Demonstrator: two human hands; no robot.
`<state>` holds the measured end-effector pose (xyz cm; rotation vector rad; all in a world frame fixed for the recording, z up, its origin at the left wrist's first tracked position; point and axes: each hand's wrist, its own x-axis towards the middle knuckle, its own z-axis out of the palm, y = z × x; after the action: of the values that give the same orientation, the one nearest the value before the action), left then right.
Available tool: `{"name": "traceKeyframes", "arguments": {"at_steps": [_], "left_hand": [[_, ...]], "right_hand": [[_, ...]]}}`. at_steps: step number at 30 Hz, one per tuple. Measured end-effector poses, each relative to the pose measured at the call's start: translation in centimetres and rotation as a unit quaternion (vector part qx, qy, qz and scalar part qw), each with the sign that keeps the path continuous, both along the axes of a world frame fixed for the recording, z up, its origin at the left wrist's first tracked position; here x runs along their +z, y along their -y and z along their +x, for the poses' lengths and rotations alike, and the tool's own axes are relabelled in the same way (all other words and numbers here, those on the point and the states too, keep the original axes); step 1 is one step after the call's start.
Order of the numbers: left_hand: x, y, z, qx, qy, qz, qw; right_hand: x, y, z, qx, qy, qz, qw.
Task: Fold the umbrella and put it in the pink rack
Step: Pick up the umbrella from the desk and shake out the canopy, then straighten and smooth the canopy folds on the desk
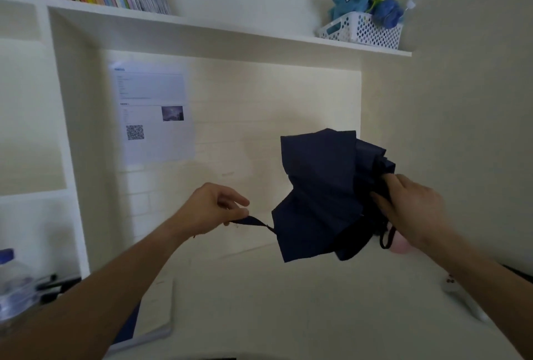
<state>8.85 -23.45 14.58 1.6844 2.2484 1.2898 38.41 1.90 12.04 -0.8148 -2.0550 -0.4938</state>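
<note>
A navy blue umbrella (326,192), collapsed with its fabric loose and bunched, hangs in the air above the white desk (288,307). My right hand (412,207) grips it on its right side, fingers wrapped around the bundle near the handle, whose wrist loop dangles below. My left hand (213,207) pinches the end of the umbrella's closing strap (253,221) and holds it stretched out to the left. A bit of something pink (399,244) shows behind the umbrella and my right wrist; I cannot tell whether it is the rack.
A water bottle (14,287) stands at the left edge. A notebook (153,310) lies on the desk under my left forearm. A white object (464,299) lies at the right. A paper sheet (154,113) hangs on the back wall. Above, a shelf holds books and a white basket (363,31).
</note>
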Motion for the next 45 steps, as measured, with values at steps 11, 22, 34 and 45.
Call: {"name": "traceKeyframes", "arguments": {"at_steps": [11, 22, 34, 45], "left_hand": [[-2.7, 0.0, 1.4, -0.078, 0.234, -0.141, 0.959], [-3.7, 0.5, 3.2, -0.157, 0.23, 0.09, 0.956], [-4.8, 2.3, 1.5, -0.118, 0.229, 0.046, 0.965], [-11.1, 1.4, 3.1, -0.136, 0.332, -0.097, 0.929]], "right_hand": [[3.4, 1.8, -1.1, 0.157, -0.172, -0.132, 0.963], [3.9, 1.9, -1.0, 0.214, -0.226, -0.237, 0.92], [0.2, -0.6, -2.3, 0.263, -0.263, -0.342, 0.863], [-8.7, -6.1, -7.8, 0.236, -0.012, -0.428, 0.872]]}}
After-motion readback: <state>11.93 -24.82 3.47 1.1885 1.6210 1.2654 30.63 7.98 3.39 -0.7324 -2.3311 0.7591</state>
